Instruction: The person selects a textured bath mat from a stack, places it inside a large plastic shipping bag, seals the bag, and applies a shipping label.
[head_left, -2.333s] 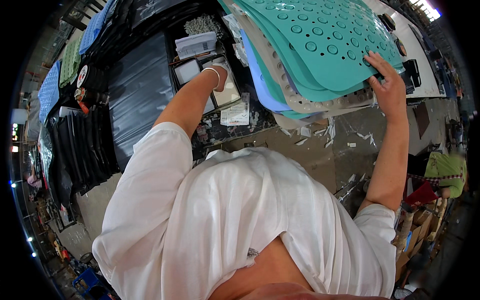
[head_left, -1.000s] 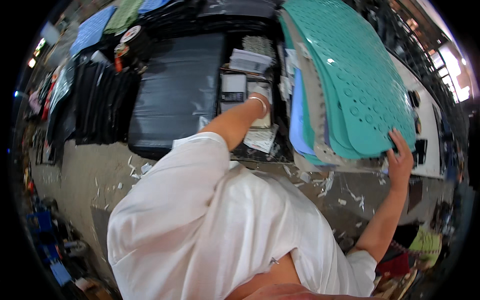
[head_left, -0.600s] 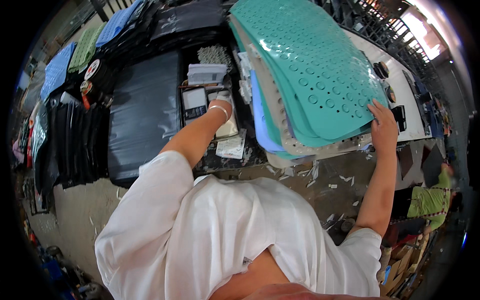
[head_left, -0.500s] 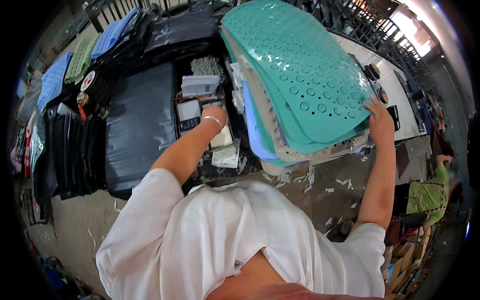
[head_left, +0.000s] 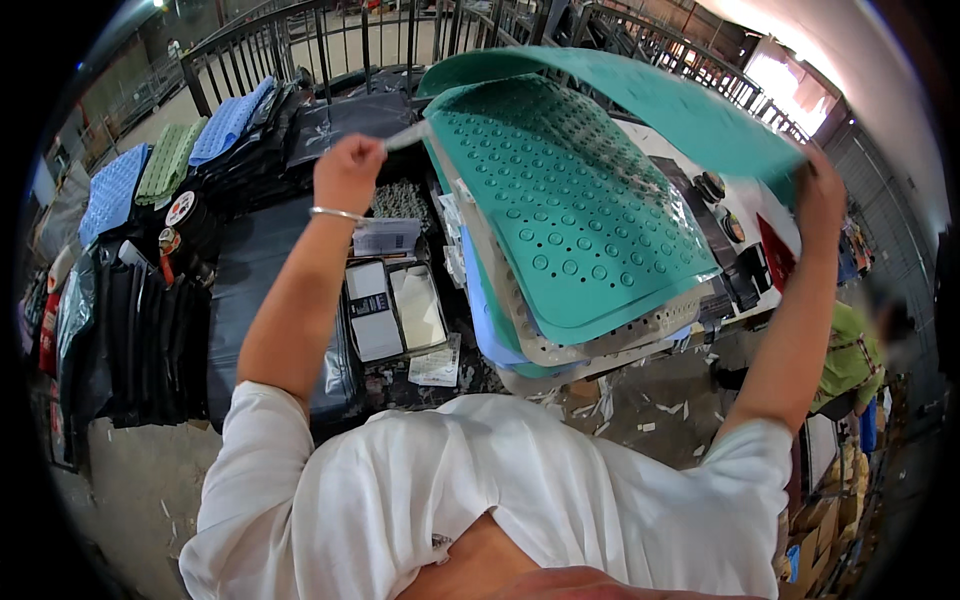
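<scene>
My right hand (head_left: 819,195), fingers closed, holds up the near right end of a teal bath mat (head_left: 690,120), which arches over the stack and shows its smooth side. Below it lies another teal bath mat (head_left: 590,225) with round suction cups and small holes, on top of grey and blue mats. Between the pinched fingers of my left hand (head_left: 348,178) is a thin whitish strip (head_left: 408,136). It points toward the far left corner of the mats; motion blur hides whether it touches them. Below that hand sits a box (head_left: 403,330) of white and cream cards.
Black plastic packages (head_left: 130,310) stand at the left beside rolls of tape (head_left: 182,208). Folded blue and green mats (head_left: 170,160) lie behind them. A black metal railing (head_left: 340,45) runs along the back. At the right is a person in a green top (head_left: 848,355).
My right hand has raised the top teal mat off the stack. My left hand has come up from the card box, moved away from me and now holds the whitish strip.
</scene>
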